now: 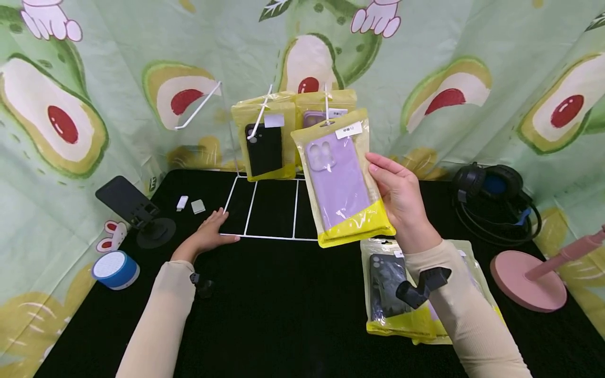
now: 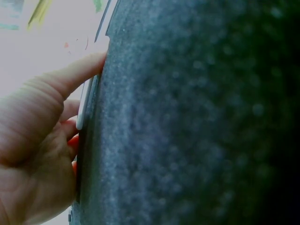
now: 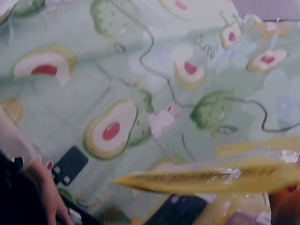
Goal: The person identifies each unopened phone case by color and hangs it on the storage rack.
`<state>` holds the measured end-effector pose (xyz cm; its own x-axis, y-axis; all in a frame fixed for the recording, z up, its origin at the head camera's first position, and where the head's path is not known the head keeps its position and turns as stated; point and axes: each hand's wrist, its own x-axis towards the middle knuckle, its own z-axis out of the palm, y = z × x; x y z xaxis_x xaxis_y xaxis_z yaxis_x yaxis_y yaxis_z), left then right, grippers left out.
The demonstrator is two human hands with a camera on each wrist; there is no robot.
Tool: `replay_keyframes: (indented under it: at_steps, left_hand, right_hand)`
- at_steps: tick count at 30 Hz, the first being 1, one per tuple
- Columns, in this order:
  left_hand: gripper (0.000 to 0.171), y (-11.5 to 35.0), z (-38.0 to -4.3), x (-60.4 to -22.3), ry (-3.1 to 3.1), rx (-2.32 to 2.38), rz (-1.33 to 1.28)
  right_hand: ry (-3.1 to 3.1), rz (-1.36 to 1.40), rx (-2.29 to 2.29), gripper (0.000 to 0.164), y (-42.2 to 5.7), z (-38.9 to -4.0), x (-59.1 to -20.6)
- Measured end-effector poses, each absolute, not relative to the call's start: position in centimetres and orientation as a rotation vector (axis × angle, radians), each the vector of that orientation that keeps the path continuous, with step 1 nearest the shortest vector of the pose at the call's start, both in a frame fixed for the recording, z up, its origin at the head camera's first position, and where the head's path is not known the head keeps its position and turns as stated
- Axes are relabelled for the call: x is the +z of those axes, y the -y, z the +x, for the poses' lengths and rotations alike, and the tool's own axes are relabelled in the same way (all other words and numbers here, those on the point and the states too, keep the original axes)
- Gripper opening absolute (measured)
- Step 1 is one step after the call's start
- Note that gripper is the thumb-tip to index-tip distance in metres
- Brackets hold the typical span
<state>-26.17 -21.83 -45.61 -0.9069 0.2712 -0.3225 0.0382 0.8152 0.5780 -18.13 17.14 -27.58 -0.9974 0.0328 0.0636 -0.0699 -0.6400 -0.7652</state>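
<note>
My right hand (image 1: 399, 197) pinches the right edge of a clear-and-yellow bag with a purple phone case (image 1: 340, 184) inside. The bag's hang hole is right at the tip of the right hook (image 1: 326, 100) of a white wire rack (image 1: 269, 237). Behind it another bagged purple case (image 1: 314, 116) hangs, partly hidden. A bagged black phone case (image 1: 264, 152) hangs from the middle hook (image 1: 261, 113). With fingers extended, my left hand (image 1: 208, 233) rests on the rack's front left corner; its thumb (image 2: 79, 72) touches the white wire in the left wrist view.
More bagged phone cases (image 1: 402, 325) lie under my right forearm. Headphones (image 1: 491, 194) and a pink stand base (image 1: 527, 281) are to the right. At left are a phone stand (image 1: 134, 205), a blue speaker (image 1: 115, 270), a USB stick (image 1: 181, 203) and a bare hook (image 1: 198, 107).
</note>
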Motion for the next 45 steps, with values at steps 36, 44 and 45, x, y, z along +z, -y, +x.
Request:
replay_keyframes:
  at_steps: [36,44,45]
  left_hand:
    - [0.095,21.3,-26.0,-46.1,-2.572,0.814,0.234]
    - [0.094,21.6,-26.2,-45.6,-2.591,0.816,0.238]
    - [0.094,21.7,-26.2,-45.6,-2.591,0.819,0.239]
  right_hand:
    - [1.785,-0.232,2.316,0.019,-17.9,-28.9,-32.5]
    - [1.775,-0.153,2.386,0.021,-21.0,-25.9,-33.4]
    - [1.776,-0.148,2.382,0.021,-21.4,-25.4,-33.6]
